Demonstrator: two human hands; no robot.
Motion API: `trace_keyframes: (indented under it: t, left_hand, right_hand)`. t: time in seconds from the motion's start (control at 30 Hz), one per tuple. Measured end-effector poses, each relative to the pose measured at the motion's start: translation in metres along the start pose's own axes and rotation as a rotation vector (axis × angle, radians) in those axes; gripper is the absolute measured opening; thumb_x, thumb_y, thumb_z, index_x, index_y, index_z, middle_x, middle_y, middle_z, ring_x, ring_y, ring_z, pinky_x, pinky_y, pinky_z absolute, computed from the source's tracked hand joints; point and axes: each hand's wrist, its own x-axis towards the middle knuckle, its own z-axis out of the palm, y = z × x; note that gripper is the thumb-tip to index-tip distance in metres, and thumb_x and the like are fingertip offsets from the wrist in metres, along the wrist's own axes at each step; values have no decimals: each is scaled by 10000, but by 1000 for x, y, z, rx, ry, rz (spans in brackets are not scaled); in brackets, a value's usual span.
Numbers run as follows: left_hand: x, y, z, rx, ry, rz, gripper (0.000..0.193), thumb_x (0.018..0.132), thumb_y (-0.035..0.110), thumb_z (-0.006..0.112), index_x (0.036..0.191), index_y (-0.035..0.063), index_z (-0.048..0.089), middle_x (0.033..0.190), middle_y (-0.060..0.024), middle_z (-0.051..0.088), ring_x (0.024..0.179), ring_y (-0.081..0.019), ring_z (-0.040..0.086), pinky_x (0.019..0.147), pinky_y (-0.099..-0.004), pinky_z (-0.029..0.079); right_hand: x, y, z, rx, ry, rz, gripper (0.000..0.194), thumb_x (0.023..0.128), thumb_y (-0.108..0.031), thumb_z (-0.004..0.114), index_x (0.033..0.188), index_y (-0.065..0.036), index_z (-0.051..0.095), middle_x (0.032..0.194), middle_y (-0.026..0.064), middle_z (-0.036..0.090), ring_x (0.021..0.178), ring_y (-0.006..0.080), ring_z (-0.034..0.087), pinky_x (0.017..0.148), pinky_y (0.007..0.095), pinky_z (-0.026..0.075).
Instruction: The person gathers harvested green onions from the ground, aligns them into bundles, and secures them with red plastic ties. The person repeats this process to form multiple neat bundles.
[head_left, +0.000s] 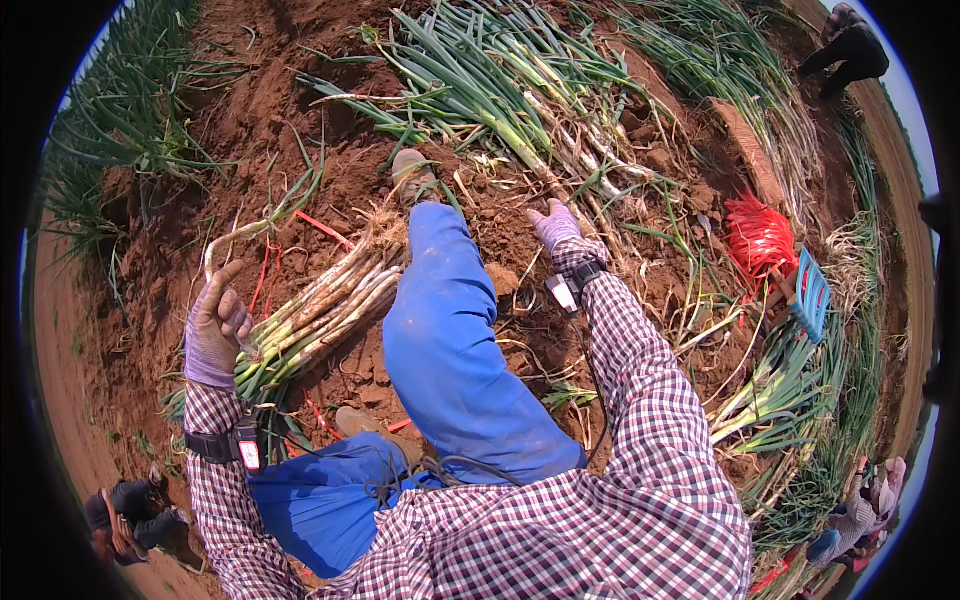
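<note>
Several long green onions lie gathered in a bundle (322, 300) on the soil, left of my bent knee, roots towards my boot. My left hand (219, 319), in a soiled purple glove, is raised beside the bundle's green end with its fingers curled; a bent onion stalk (240, 234) shows just beyond the fingertips, and whether they touch it I cannot tell. My right hand (555, 223), gloved too, reaches to the roots of a loose pile of green onions (510, 120) ahead. Its thumb and fingers look apart, and no held thing shows. Red plastic strips (322, 416) run under and beside the bundle.
A bunch of red plastic ties (759, 236) lies at the right, next to a blue plastic stool-like piece (810, 294). More green onions (772, 397) lie in a row beyond. Onions stand growing (127, 120) at the upper left. Other people appear at the rim: lower left, upper right, lower right.
</note>
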Motion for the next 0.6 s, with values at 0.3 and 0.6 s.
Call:
trace_keyframes:
  t: [0.3,0.6]
  left_hand:
    - [-91,32,-127,-38,291,192,494,1122,280,457,1480,-61,446,668,84,230,503,-21,248,461,-214,252]
    - [-81,-1,-135,-100,292,148,476,1119,311,470,1420,-55,515,673,87,210,517,-26,230,493,-219,238]
  right_hand:
    - [36,78,-12,-316,-55,233,743,858,-516,761,1422,-73,566,1406,207,615,1300,348,596,1078,450,475]
    - [-34,61,-26,-217,-67,-18,515,903,-419,718,1239,-34,655,1154,230,705,1084,392,672,951,467,517]
